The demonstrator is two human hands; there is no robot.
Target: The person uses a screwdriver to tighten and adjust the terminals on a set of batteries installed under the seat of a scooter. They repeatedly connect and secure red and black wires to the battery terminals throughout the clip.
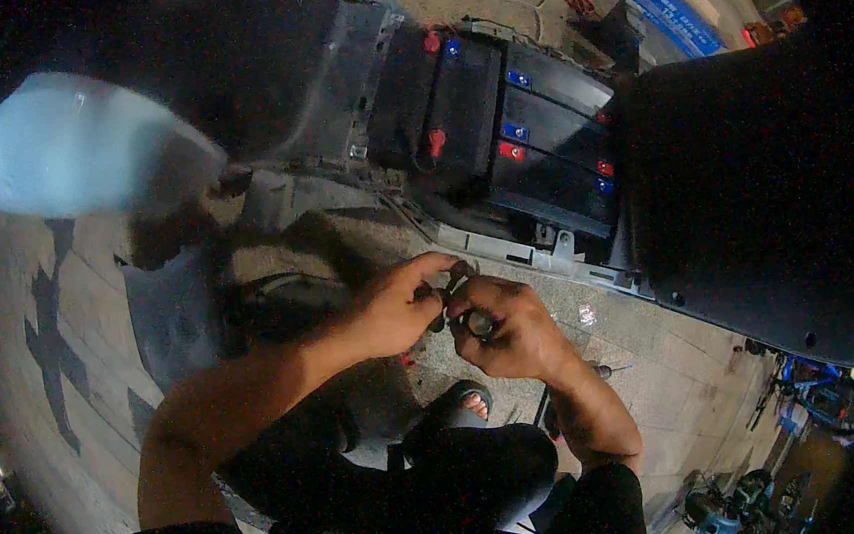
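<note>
My left hand (400,309) and my right hand (513,336) meet in front of me, just short of the vehicle's edge. Closed fingers on the left pinch something small and dark, mostly hidden, whose kind I cannot make out. My right hand is wrapped round a dark object with a round grey end (480,323) showing out of the fist. A short dark piece (461,272) shows between the fingertips of both hands. Beyond them, black batteries (470,113) with red and blue terminal covers sit side by side in the open vehicle body.
A light metal frame rail (506,253) runs along the batteries' near side. To the right is a large black panel (742,192), to the left a pale blue rounded body part (66,145). A blue box (678,18) lies at the far right. Tools (606,370) lie on the tiled floor.
</note>
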